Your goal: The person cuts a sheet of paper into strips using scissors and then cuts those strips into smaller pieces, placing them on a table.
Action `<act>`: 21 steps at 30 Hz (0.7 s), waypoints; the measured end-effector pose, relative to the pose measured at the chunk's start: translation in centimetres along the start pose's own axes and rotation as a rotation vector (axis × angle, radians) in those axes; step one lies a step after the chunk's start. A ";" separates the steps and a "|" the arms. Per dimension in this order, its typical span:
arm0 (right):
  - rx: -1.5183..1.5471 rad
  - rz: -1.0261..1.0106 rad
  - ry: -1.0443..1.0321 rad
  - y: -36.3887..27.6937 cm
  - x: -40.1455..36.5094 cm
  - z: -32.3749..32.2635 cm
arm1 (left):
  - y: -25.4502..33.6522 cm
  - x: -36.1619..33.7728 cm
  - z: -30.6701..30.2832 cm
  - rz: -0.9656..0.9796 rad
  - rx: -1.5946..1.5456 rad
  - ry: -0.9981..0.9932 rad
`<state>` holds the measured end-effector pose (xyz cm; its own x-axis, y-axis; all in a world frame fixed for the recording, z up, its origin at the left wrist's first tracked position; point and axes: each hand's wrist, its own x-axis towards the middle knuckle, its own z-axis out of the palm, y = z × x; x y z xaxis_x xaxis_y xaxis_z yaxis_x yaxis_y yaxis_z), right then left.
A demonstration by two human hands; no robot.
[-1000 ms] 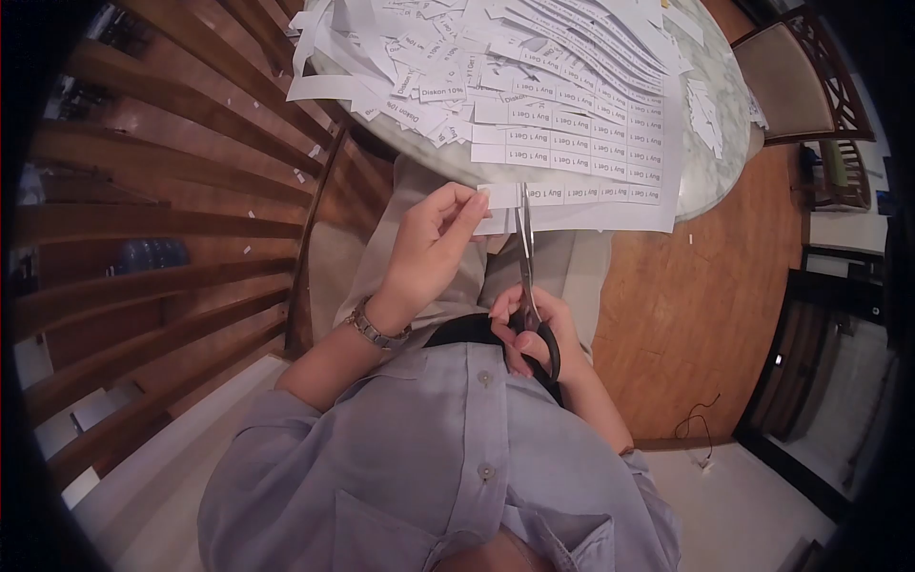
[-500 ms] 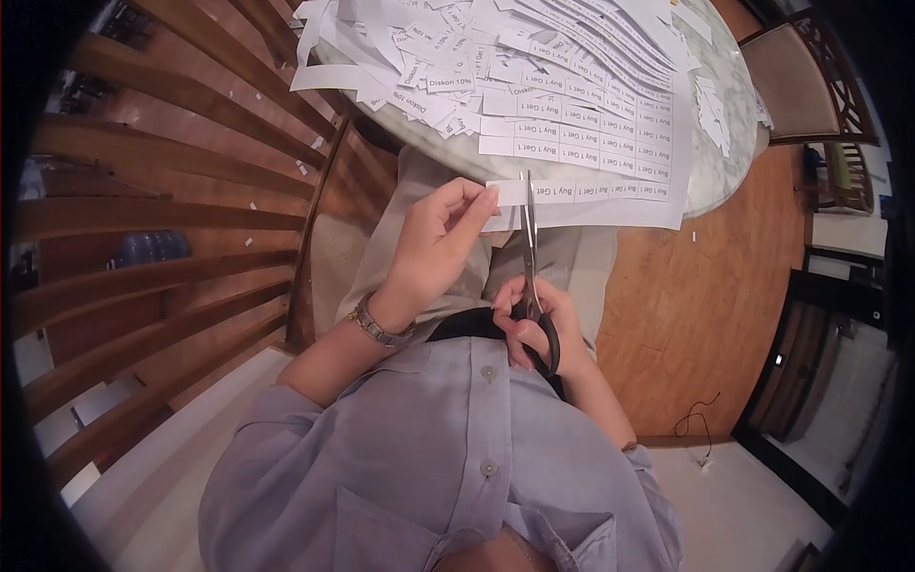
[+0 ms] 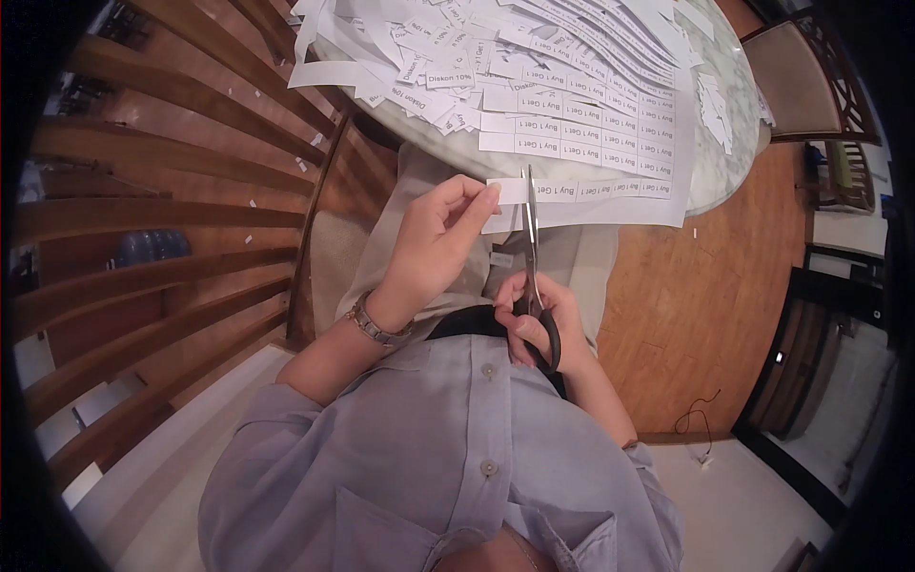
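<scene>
My left hand (image 3: 453, 224), with a watch (image 3: 381, 329) at its wrist, pinches the blank left end of a printed paper strip (image 3: 610, 191) between thumb and fingers. The strip reads "Buy 1 Get 1" again and again, and its right end lies over a larger white sheet (image 3: 658, 212). Black-handled scissors (image 3: 531, 234) are in my right hand (image 3: 538, 319), fingers through the handles. Their blades look nearly closed and cross the strip just right of my left fingertips. Below the strip, a small paper slip (image 3: 500, 259) shows over my lap.
A round marble table (image 3: 710, 181) bears uncut "Buy 1 Get 1" strips (image 3: 581, 143) and a heap of cut "Diskon 10%" slips (image 3: 448, 81). More white slips (image 3: 713, 114) lie at its right. Wooden slats (image 3: 162, 224) stand on the left, a chair (image 3: 791, 76) at upper right.
A small slip now shows above my lap, below the strip, where none was visible before. The scissors have shifted very slightly; both hands stay almost in place.
</scene>
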<state>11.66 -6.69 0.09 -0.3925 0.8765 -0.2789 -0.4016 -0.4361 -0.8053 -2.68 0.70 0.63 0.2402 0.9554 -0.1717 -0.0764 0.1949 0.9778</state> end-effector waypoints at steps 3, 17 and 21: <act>0.001 0.005 -0.009 0.1 0.0 -0.1 | 0.1 0.0 0.0 0.007 0.032 0.001; 0.024 0.011 -0.013 0.0 0.0 -0.1 | 0.0 0.0 0.1 0.014 0.014 0.001; -0.001 0.008 0.002 0.0 -0.1 -0.1 | 0.1 -0.1 0.1 0.005 0.011 -0.003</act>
<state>11.73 -6.73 0.05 -0.3940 0.8734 -0.2863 -0.3974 -0.4427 -0.8038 -2.62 0.64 0.78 0.2431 0.9557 -0.1662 -0.0668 0.1875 0.9800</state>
